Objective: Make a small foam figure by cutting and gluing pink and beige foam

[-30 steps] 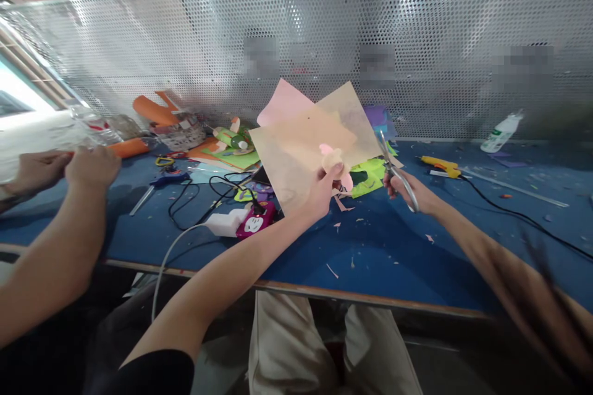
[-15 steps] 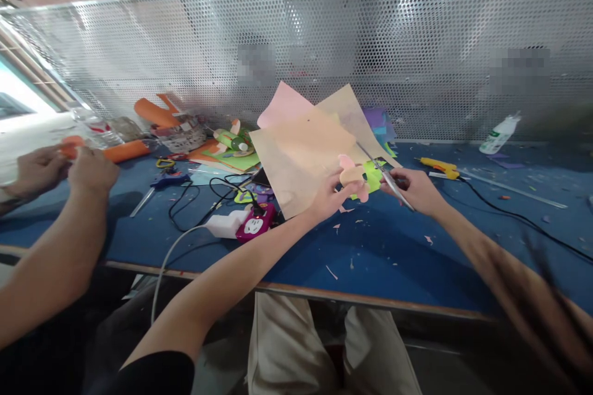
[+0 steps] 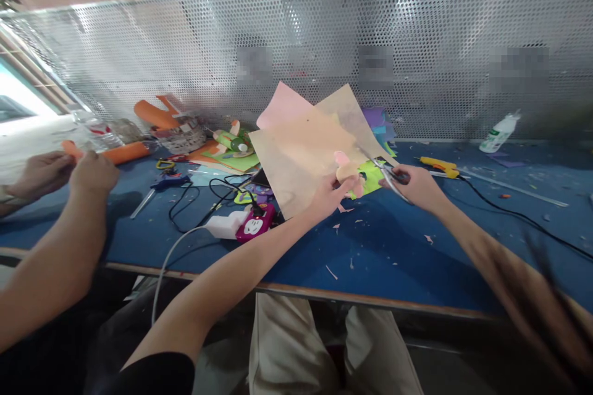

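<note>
My left hand (image 3: 330, 194) pinches a tan paper sheet (image 3: 301, 154) at its lower right corner and holds it up over the blue table (image 3: 384, 241). A pink sheet (image 3: 282, 105) stands behind the tan one. A small pink and tan cut-out (image 3: 345, 166) sits at my left fingertips. My right hand (image 3: 417, 186) is closed round the handles of silver scissors (image 3: 382, 171), whose blades point left into the tan sheet's edge beside the cut-out.
Another person's two hands (image 3: 69, 170) work on something orange at the far left. Cables (image 3: 199, 197), a white charger and a pink device (image 3: 252, 225) lie left of centre. A yellow glue gun (image 3: 438, 165), a white bottle (image 3: 498, 131) and a perforated metal screen (image 3: 417, 43) stand behind.
My right hand swung the scissors from upright down and left to the paper's edge by the cut-out. My left hand tilted the sheet slightly. The other person's hands shifted a little.
</note>
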{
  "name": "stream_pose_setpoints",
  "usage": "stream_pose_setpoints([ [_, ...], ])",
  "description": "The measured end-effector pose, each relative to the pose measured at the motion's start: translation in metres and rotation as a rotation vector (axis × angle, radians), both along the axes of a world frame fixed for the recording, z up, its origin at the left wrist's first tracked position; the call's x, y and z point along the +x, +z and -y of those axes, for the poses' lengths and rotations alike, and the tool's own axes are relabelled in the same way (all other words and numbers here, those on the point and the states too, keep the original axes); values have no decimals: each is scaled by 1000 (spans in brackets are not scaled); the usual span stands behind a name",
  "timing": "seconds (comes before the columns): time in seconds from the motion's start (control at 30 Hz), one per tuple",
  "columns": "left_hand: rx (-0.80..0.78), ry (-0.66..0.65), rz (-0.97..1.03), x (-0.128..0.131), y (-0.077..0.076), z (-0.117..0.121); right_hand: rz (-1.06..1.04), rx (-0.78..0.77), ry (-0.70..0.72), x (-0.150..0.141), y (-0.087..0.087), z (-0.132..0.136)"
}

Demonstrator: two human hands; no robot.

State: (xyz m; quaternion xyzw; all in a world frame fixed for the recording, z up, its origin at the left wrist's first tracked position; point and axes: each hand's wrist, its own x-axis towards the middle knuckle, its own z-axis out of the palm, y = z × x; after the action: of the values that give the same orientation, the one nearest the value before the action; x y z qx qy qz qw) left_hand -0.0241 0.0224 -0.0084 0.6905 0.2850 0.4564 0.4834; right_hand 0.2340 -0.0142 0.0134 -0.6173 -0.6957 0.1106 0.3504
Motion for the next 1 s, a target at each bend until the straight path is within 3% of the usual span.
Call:
stream_pose_setpoints([
  [0.1, -14, 16, 30, 0, -1, -1, -300, -70, -75, 7, -1, -5],
  [0.2, -28, 13, 50, 1, 1, 1, -583, -44, -146, 13, -3, -11],
  [0.4, -70, 8, 83, 2, 5, 4, -626, -16, -146, 22, -6, -18],
  [0.6, -70, 75, 161, 2, 7, 3, -407, -30, -130, 20, -7, -16],
  [0.73, -98, 215, 257, 2, 8, -3, 93, 202, -230, 23, -7, -15],
  [0.83, -140, 295, 310, 2, 9, -6, 349, 360, -258, 31, -7, -15],
  [1.0, -156, 332, 311, 3, 8, -9, 510, 339, -328, 48, -8, -19],
])
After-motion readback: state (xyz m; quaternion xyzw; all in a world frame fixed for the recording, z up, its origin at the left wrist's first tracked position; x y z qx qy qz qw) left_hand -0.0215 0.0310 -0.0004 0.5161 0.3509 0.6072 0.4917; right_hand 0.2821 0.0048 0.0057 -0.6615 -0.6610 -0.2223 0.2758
